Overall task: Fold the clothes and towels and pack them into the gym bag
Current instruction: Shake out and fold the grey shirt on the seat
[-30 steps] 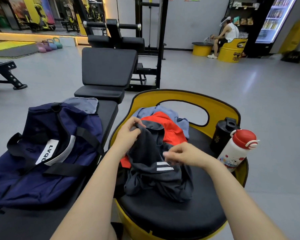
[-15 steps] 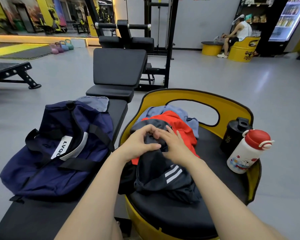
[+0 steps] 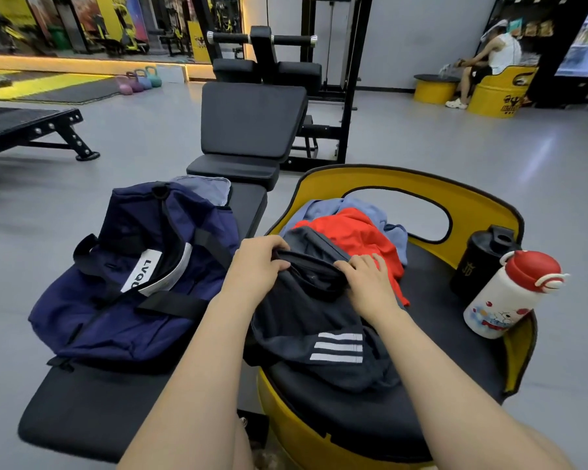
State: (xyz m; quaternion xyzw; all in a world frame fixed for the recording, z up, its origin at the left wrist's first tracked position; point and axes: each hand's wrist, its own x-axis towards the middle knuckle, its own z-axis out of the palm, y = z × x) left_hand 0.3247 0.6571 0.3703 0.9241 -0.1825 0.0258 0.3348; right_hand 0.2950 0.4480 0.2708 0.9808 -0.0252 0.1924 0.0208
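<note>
On the yellow barrel seat (image 3: 482,212), left hand (image 3: 257,266) and right hand (image 3: 370,283) both pinch the dark striped shorts (image 3: 313,327) at the waistband, probably to spread them for folding.

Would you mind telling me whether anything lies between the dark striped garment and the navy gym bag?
Nothing visible does. Both hands, left hand and right hand, grip the dark striped garment on the yellow seat; the navy gym bag sits directly left on the bench.
</note>
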